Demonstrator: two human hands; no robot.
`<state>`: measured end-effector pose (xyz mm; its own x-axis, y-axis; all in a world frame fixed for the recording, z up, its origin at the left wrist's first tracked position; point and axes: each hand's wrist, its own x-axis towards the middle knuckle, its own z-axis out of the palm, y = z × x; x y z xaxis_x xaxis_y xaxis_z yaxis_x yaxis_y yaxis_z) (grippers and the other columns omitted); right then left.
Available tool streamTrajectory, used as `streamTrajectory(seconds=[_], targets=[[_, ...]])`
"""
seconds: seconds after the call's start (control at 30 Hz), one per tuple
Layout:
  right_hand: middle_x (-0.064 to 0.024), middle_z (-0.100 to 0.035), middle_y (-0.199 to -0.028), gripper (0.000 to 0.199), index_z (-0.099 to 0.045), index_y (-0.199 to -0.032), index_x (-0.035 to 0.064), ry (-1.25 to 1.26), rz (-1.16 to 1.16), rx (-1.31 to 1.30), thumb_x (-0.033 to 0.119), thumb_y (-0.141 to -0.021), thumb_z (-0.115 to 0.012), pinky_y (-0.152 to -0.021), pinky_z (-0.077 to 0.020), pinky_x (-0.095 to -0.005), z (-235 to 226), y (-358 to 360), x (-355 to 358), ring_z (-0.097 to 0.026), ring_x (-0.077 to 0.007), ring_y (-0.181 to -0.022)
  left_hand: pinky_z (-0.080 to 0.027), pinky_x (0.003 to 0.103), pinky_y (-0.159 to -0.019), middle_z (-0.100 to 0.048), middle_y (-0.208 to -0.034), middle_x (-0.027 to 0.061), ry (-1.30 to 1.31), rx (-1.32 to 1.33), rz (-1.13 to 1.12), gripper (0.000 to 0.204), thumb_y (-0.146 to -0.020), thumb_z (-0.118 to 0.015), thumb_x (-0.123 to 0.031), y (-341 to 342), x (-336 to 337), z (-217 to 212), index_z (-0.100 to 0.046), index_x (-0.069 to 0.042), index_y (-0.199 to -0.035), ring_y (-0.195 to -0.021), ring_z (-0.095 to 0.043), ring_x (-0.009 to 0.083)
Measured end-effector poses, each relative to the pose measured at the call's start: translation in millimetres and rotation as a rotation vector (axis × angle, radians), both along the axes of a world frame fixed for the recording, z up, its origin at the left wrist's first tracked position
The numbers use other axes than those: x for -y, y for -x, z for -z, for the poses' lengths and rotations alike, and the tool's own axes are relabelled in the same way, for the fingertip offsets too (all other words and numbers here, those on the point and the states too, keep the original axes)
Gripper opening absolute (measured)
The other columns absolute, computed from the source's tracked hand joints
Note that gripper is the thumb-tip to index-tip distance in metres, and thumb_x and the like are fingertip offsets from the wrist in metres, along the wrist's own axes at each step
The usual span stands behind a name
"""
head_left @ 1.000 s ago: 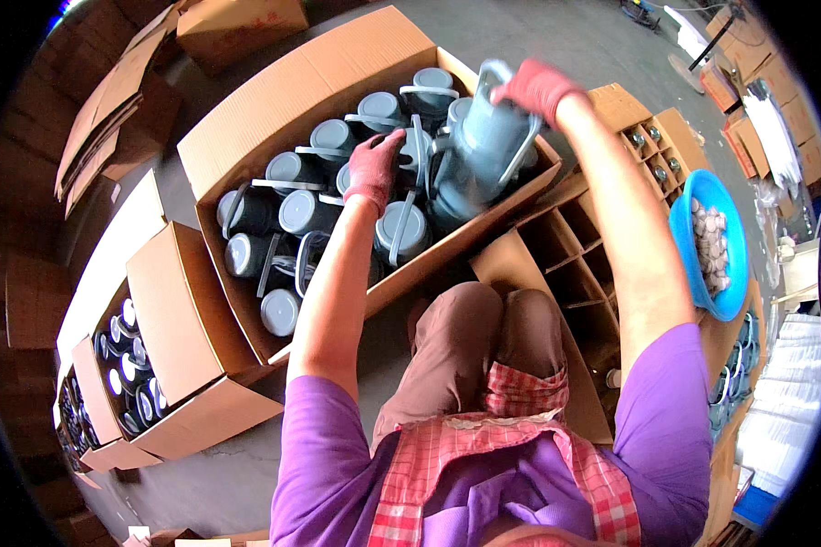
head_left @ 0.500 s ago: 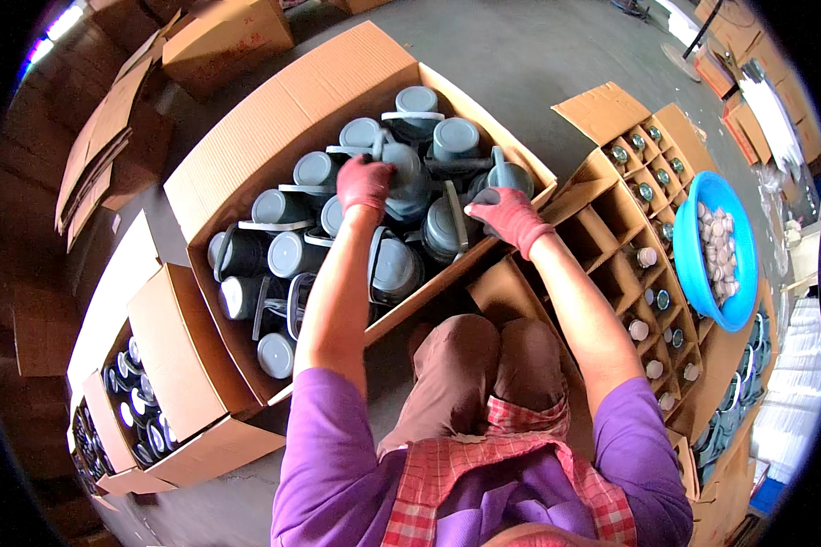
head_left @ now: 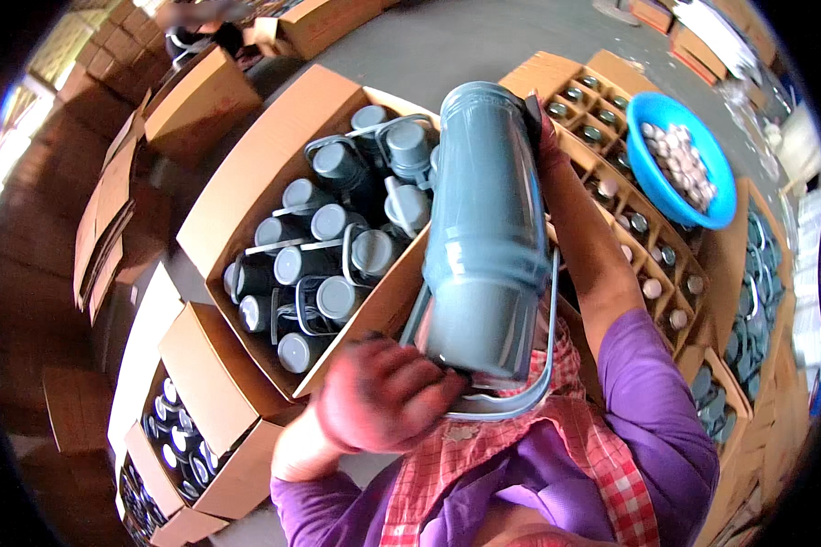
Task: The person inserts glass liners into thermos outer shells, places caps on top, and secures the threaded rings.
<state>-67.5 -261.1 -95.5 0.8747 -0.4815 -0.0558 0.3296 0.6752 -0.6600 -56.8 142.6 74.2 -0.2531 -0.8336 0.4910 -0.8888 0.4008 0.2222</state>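
Note:
A glossy blue-grey thermos flask (head_left: 485, 191) is raised in front of my chest, tilted, its cup-shaped lid end toward me and its carrying handle (head_left: 549, 365) hanging round that end. My right hand (head_left: 545, 137), in a dark red glove, is closed on the far end of the flask; part of it is hidden behind the body. At the near end, my left hand (head_left: 388, 394), gloved in red and slightly blurred, has its fingers curled against the lid's edge. Beside the flask stands an open carton (head_left: 274, 137) with several similar flasks, lids up.
At the right, a divided carton (head_left: 566, 68) holds bottle-like inserts in some cells. A blue basin (head_left: 726, 173) of small pale round pieces rests on it. More cartons of flasks stand at the left (head_left: 214, 365) and far right. Folded cardboard (head_left: 109, 210) leans at the far left.
A flask has come out of the carton and up toward me. My right hand has moved onto its far end; my left hand has drawn back to its lid end. The view has shifted.

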Motion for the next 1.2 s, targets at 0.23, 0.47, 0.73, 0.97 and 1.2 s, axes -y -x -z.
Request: streamTrajectory(seconds=[0.23, 0.47, 0.73, 0.97, 1.2], targets=[[-0.0112, -0.064, -0.102, 0.058, -0.06, -0.106, -0.0051, 1.073, 0.477, -0.255, 0.049, -0.086, -0.055, -0.086, -0.0428, -0.0289, -25, 42, -1, -0.057, -0.0162, -0.089, -0.049, 0.038, -0.065, -0.062, -0.079, 0.0102, -0.619, -0.11, 0.314, 0.035, -0.062, -0.065, -0.024, 35, 2, 79, -0.061, -0.007, -0.092, -0.076, -0.061, 0.0288], [-0.0197, -0.059, -0.07, 0.056, -0.067, -0.084, 0.0021, 1.839, 0.089, -0.306, 0.056, -0.082, -0.051, -0.068, -0.0455, -0.0361, -135, 60, -123, -0.059, -0.0291, -0.068, -0.05, 0.038, -0.066, -0.064, -0.077, 0.0136, -0.87, 0.027, 0.025, 0.033, -0.065, -0.067, -0.026, 15, 41, 61, -0.066, -0.01, -0.094, -0.075, -0.062, 0.0328], [-0.0056, -0.065, -0.072, 0.035, -0.068, -0.077, 0.0031, 1.191, 0.355, -0.18, 0.038, -0.079, -0.066, -0.067, -0.0467, -0.0288, -92, 88, -101, -0.062, -0.0158, -0.07, -0.048, 0.031, -0.08, -0.064, -0.103, 0.0102, 0.063, -1.373, -0.234, 0.041, -0.09, -0.051, -0.034, -88, 96, 111, -0.059, 0.0, -0.113, -0.09, -0.061, 0.0189], [-0.009, -0.057, -0.114, 0.04, -0.05, -0.121, 0.011, 0.935, -0.416, 0.432, 0.034, -0.089, -0.054, -0.093, -0.0381, -0.0338, -148, 76, -89, -0.053, -0.0209, -0.104, -0.04, 0.038, -0.096, -0.054, -0.121, 0.0149, -0.099, -2.062, 0.254, 0.057, -0.092, -0.039, -0.048, -77, 187, 127, -0.05, -0.001, -0.124, -0.108, -0.053, 0.0258], [-0.001, -0.057, -0.077, 0.031, -0.059, -0.093, 0.0052, 1.305, 0.141, 0.156, 0.033, -0.081, -0.066, -0.064, -0.0415, -0.0205, -71, 84, -108, -0.053, -0.0092, -0.071, -0.036, 0.042, -0.1, -0.047, -0.129, 0.0159, -0.38, -2.347, 0.524, 0.065, -0.088, -0.041, -0.054, -54, 170, 142, -0.044, -0.003, -0.129, -0.115, -0.048, 0.03]])
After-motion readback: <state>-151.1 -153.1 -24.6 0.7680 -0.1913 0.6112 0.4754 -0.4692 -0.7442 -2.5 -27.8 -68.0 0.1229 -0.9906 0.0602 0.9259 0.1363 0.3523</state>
